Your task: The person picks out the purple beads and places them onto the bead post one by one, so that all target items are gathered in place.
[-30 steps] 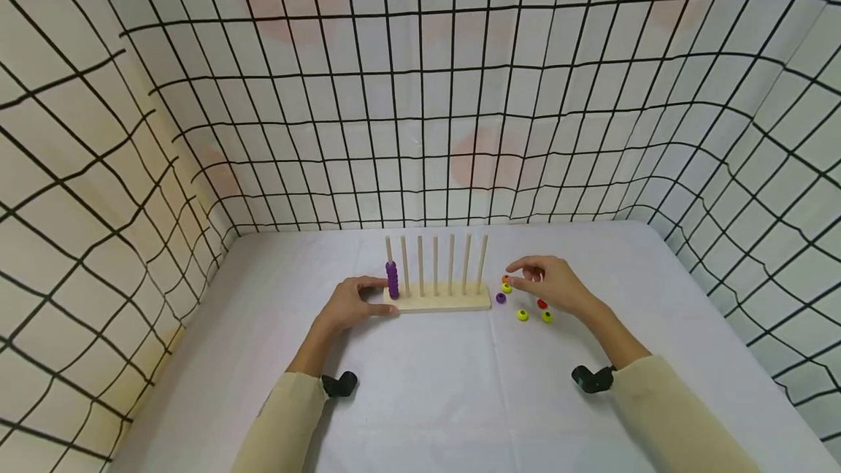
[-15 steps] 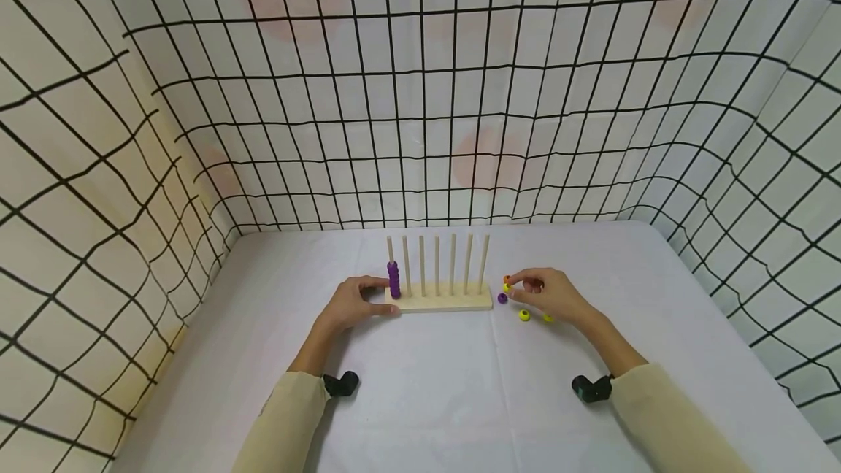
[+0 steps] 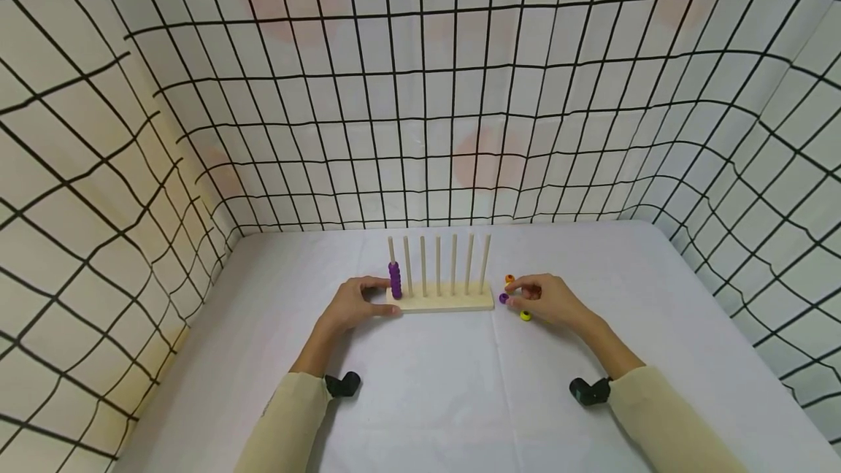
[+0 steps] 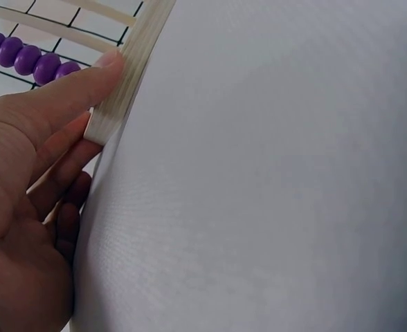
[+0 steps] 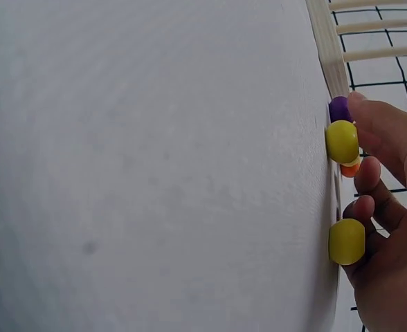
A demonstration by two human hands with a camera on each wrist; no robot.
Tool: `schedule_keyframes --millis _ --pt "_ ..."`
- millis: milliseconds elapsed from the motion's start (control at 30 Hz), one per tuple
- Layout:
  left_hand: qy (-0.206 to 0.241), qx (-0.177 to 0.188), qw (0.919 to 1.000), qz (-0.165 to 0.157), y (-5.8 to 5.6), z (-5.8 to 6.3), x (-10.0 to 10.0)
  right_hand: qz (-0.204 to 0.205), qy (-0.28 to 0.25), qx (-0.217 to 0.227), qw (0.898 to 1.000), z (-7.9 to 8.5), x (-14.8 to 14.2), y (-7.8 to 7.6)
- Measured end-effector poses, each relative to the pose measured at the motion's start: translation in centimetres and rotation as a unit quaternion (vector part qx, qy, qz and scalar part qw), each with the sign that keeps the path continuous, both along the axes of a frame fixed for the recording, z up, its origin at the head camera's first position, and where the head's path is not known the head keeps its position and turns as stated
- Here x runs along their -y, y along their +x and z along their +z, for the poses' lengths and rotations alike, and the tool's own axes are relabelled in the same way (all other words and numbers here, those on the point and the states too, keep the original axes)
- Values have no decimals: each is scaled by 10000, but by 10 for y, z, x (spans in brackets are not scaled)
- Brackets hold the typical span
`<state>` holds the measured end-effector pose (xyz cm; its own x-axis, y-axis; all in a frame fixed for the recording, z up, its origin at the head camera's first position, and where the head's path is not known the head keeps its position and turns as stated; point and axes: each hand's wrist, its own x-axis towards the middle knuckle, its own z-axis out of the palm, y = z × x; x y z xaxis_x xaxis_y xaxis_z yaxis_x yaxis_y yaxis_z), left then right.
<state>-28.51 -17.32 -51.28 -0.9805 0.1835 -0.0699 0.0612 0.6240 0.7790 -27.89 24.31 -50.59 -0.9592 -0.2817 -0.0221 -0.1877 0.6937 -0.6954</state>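
Note:
A wooden bead stand [image 3: 447,301] with several upright pegs stands in the head view. Purple beads [image 3: 395,281] are stacked on its leftmost peg. My left hand [image 3: 351,304] grips the stand's left end, thumb along the front edge and fingers behind. Right of the stand, my right hand [image 3: 547,301] reaches to a loose purple bead [image 3: 504,298]. Its thumb tip is right at that bead, with a gap showing between thumb and index finger. An orange bead [image 3: 509,279] lies just beyond the index finger.
A yellow bead [image 3: 525,316] lies just in front of the right hand. Another yellow bead [image 5: 347,242] sits beneath that palm in the right wrist view. White cloth [image 3: 427,393] covers the table, and black netting [image 3: 420,119] lines the back and sides.
My right hand has shifted slightly toward me, from the orange and yellow beads to the loose purple one, covering the red bead and a yellow one. The left hand keeps its grip.

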Motion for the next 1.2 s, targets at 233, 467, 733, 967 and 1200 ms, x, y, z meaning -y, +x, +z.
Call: schedule_keyframes --millis 233,467,733,967,1200 --pt "8 -29 10000 -47 0 2 -2 114 109 -54 9999 -1 0 0" --pt "1 -56 10000 -24 -1 2 -2 163 185 -56 9997 -2 2 -1" --pt "16 -108 9999 -73 0 2 -2 90 198 -99 9997 -4 2 -1" --pt "42 -58 10000 -31 1 2 0 -106 122 -66 9998 1 4 -2" --pt "68 -74 9999 -55 1 2 0 -244 41 -192 9995 17 3 -1"
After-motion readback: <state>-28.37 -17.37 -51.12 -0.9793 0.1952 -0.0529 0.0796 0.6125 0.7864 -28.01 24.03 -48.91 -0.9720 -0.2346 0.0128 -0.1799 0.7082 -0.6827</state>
